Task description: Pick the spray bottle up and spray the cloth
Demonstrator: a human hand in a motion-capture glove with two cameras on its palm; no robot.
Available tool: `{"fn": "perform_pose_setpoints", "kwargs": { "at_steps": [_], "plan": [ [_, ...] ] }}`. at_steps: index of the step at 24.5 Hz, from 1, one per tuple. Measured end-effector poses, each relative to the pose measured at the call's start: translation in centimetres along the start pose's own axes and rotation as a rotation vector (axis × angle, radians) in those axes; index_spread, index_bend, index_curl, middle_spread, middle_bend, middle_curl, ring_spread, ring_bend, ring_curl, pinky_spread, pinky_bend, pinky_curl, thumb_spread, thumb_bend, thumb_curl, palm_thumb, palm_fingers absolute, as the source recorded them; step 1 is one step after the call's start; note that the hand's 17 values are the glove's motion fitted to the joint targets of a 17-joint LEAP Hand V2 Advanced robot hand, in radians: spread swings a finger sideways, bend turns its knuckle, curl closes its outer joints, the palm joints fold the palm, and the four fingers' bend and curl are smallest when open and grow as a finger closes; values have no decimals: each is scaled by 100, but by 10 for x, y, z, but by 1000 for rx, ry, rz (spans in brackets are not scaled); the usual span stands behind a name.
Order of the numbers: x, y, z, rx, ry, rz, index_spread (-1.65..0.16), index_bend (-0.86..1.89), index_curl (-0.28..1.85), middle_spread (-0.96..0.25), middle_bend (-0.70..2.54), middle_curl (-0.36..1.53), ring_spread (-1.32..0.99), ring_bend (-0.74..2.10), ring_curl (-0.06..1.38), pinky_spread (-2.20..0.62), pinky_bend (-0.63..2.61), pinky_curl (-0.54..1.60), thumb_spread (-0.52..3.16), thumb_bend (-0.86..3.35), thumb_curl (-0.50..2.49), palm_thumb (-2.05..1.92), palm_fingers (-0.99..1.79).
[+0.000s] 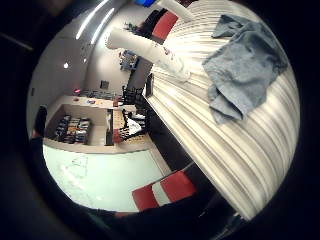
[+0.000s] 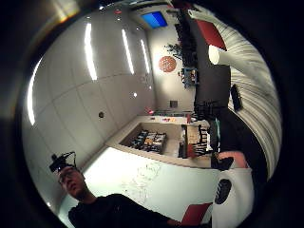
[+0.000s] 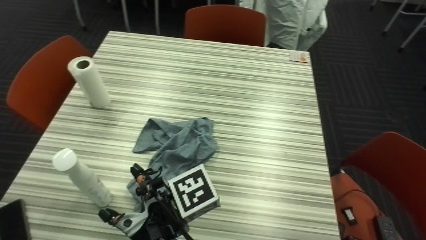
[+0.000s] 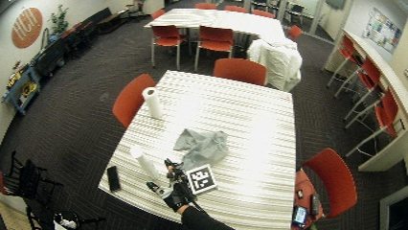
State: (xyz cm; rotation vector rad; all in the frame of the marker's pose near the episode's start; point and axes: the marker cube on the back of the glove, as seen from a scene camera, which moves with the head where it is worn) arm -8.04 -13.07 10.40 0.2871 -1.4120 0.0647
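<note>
Your right hand (image 4: 173,196) wears a black glove, seen at the lower middle of the wide outside view, and a black sleeve (image 4: 199,219) runs from it down to the bottom edge of the frame. In the outside view the hand (image 3: 152,220) shows at the bottom edge as a dark glove with a pale grey plastic part at its left side. In the thumb side palm view you wear a black top (image 2: 114,211) at the bottom of the frame, glasses, and a small black device (image 2: 60,162) mounted on your head.
</note>
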Motion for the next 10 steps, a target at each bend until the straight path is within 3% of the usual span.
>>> {"fn": "perform_pose_setpoints", "kwargs": {
  "at_steps": [10],
  "plan": [
    [-5, -17, 9, -27, 9, -32, -32, 16, 33, -2, 19, 41, 9, 30, 41, 18, 33, 35, 95, -2, 61, 106, 13]
  ]
}}
